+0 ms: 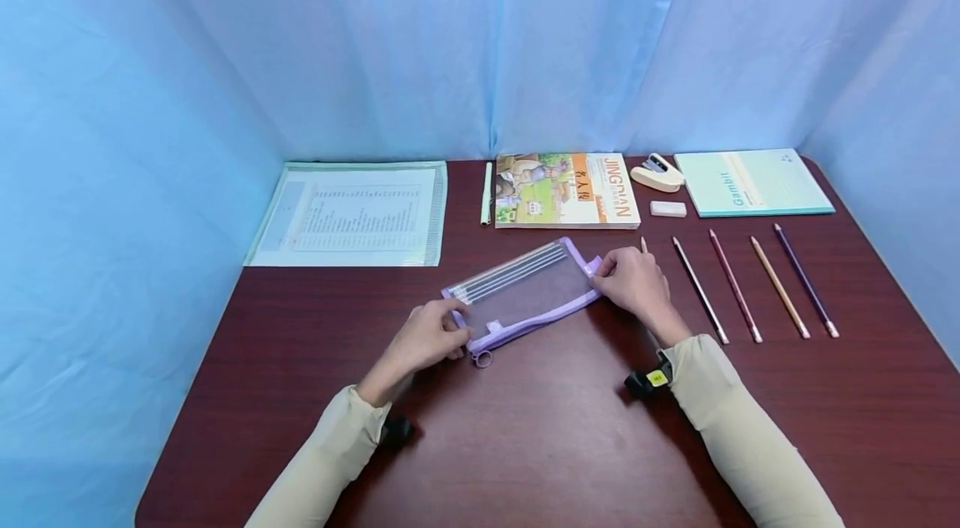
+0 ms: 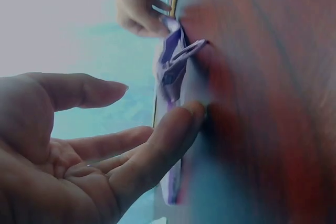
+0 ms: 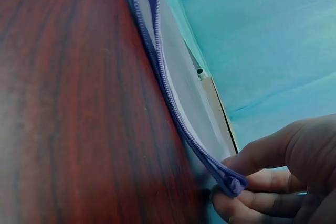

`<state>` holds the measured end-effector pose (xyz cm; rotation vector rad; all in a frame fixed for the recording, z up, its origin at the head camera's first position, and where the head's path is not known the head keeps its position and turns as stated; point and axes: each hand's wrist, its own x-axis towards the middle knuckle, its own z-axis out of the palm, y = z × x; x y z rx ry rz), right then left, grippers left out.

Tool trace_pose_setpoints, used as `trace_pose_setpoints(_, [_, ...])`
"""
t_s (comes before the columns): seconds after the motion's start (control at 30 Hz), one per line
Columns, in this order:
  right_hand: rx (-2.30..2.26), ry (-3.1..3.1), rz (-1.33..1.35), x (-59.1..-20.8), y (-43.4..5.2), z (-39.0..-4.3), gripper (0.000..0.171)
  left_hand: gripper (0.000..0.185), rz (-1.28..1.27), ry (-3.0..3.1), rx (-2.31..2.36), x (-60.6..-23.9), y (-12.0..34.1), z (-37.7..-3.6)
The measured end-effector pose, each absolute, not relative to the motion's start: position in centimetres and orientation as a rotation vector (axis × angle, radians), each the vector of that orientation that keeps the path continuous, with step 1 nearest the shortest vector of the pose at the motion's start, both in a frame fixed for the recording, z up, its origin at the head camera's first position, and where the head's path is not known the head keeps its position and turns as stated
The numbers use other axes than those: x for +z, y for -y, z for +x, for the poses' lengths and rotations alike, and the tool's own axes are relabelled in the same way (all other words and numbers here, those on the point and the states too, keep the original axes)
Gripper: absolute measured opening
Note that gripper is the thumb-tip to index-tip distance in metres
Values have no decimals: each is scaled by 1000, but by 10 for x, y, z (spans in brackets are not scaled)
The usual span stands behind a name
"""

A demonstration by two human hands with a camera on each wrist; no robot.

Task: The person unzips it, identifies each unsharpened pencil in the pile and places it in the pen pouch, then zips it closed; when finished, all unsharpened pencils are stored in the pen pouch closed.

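A see-through pencil pouch (image 1: 536, 286) with purple trim lies tilted on the table, several slim pale sticks, perhaps pencils, inside along its far edge. Its zipper (image 3: 173, 100) runs along the near side and is parted. A ring pull (image 1: 482, 359) hangs at the near left corner. My right hand (image 1: 636, 282) pinches the pouch's right corner between thumb and fingers. At the left end is my left hand (image 1: 429, 336), its thumb (image 2: 100, 92) and fingers spread apart with nothing pinched; whether they touch the pouch I cannot tell.
Several pencils (image 1: 735, 285) lie in a row at the right. Along the back are a document sleeve (image 1: 352, 211), a pale green rod (image 1: 487, 193), a book (image 1: 566, 191), a stapler (image 1: 657, 172), an eraser (image 1: 667, 209) and a notebook (image 1: 753, 182). Blue curtains (image 1: 390, 45) enclose the table.
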<state>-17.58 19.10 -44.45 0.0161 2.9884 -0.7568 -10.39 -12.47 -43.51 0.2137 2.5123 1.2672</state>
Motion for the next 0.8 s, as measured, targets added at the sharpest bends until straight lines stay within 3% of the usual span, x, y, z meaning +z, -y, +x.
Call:
trace_pose_setpoints(0.37, [-586,-3093,-10,-449,-182,-169,15,30,-78,-2230,1755,-453,132,-142])
trace_pose_setpoints(0.67, [-503,-3120,-40,-448,-175,-171,27,31,-132,-2098,1922,-462,129,-161])
trace_pose_setpoints(0.8, [-417,-3167,-57,-444,-170,-169,25,31,-150,-2068,1961,-464,127,-164])
